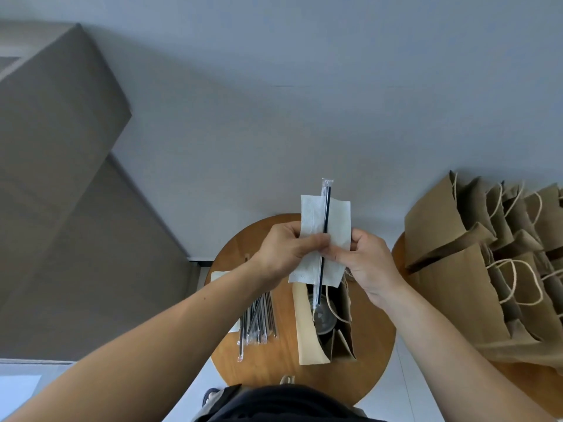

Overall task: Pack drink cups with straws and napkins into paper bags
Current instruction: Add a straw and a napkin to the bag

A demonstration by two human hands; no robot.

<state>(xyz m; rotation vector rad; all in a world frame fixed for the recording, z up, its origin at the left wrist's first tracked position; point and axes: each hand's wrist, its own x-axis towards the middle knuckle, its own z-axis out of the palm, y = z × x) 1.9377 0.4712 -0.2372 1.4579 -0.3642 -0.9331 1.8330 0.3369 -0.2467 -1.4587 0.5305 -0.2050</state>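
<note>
Above the round wooden table [374, 345], my left hand [285, 246] and my right hand [364, 258] hold a white napkin [338, 220] with a wrapped black straw [325, 214] lying along its middle. My left thumb presses the straw against the napkin; my right fingers pinch the napkin's right edge. Directly below stands an open brown paper bag [307, 330] with a clear lidded cup [323, 315] inside. The straw's lower end hangs over the bag's mouth.
A bundle of wrapped black straws [257, 319] lies on the table left of the bag, with napkins [217, 275] behind it. Several brown paper bags with twine handles [487, 263] stand on a second table to the right. A grey sofa [61, 178] fills the left.
</note>
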